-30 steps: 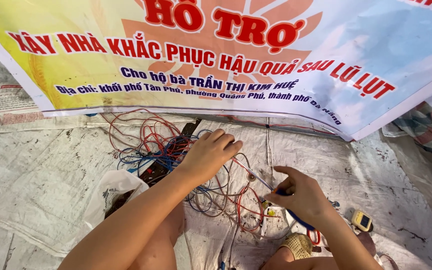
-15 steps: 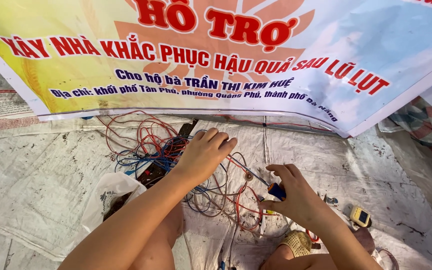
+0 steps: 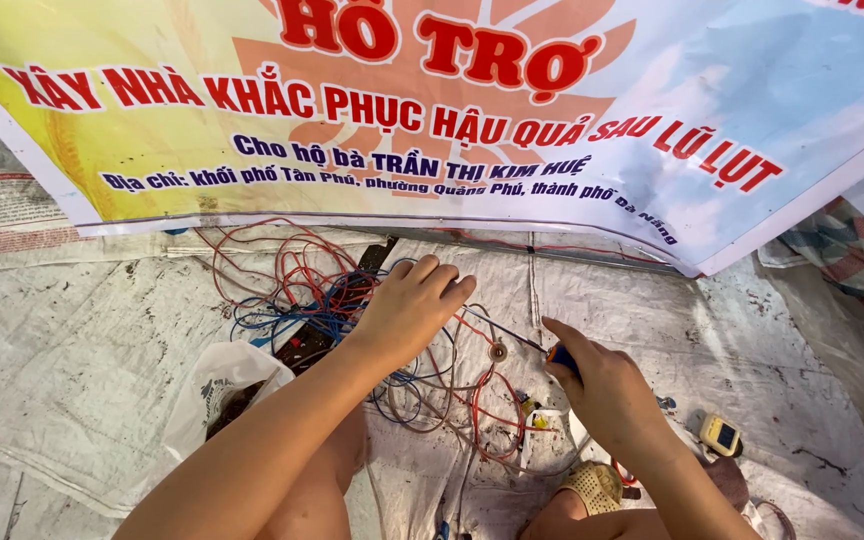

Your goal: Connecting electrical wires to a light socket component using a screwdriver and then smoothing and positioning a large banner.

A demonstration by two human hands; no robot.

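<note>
Just under left hand (image 3: 407, 310), wire tangle (image 3: 312, 290); screwdriver (image 3: 542, 350) in right hand (image 3: 602, 385).

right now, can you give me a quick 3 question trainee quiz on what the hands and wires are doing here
1. True or false: the left hand rests on the tangle of wires.
2. What does the right hand grip? A) a screwdriver with a blue and orange handle B) a hammer C) a cup
3. What lies on the sheet right of the right hand?

Key: 1 true; 2 A; 3 a small yellow and white device.
</note>
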